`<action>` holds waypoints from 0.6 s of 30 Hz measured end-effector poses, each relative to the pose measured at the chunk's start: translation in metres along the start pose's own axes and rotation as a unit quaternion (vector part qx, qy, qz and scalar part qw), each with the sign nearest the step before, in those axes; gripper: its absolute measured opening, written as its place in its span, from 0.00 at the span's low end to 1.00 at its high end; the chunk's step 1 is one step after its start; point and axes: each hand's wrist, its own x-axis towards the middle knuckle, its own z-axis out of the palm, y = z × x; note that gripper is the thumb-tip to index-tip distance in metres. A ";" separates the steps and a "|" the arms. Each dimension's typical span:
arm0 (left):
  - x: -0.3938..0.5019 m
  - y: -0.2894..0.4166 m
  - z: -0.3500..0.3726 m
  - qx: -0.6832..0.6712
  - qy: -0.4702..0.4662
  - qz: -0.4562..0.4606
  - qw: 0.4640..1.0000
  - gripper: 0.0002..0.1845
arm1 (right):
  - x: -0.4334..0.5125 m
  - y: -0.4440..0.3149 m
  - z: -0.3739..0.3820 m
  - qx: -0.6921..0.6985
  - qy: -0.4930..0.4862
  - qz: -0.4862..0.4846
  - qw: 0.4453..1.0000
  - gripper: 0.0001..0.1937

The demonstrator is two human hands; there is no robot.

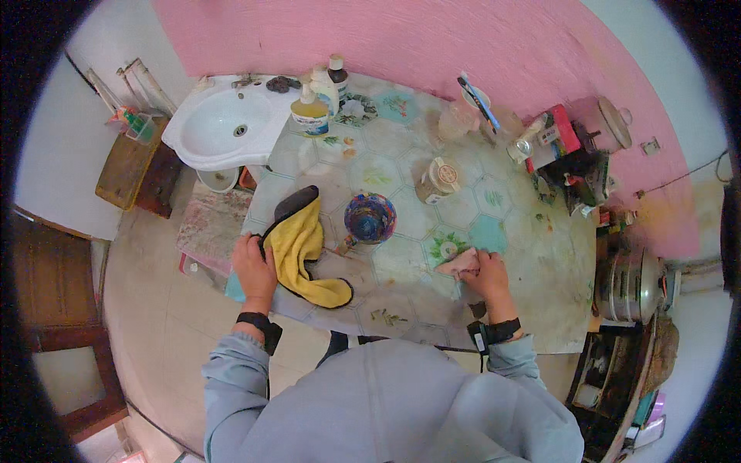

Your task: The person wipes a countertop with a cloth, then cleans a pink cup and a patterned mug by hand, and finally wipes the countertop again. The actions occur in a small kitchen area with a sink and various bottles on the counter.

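My left hand (255, 269) holds the edge of a yellow cloth with dark trim (298, 249) at the left side of the patterned tabletop. At the right, my right hand (488, 275) pinches a small pale pink piece (460, 264), perhaps cloth or paper, just over the table. Between the hands and farther back stands a round container stained with blue and red paint (370, 219). A brush-like object (345, 245) lies close to its lower left side. Behind and to the right of the container is a lidded glass jar (438, 180).
A white washbasin (211, 130) adjoins the table's back left, beside a pump bottle (310, 113) and other bottles. Against the pink wall, a cup (476, 99) stands by a blue brush (483, 107). Boxes and a lidded pot (611, 124) crowd the back right.
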 end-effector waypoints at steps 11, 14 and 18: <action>-0.002 -0.006 0.001 0.030 0.016 0.019 0.999 0.18 | 0.026 -0.035 -0.043 0.192 -0.092 -0.060 0.975 0.17; -0.003 -0.008 0.002 0.021 0.037 0.034 0.998 0.18 | 0.050 -0.063 -0.115 0.359 -0.073 -0.124 0.922 0.15; -0.002 -0.008 0.003 0.018 0.027 0.025 0.999 0.19 | 0.128 -0.136 -0.214 0.257 0.187 -0.235 0.919 0.16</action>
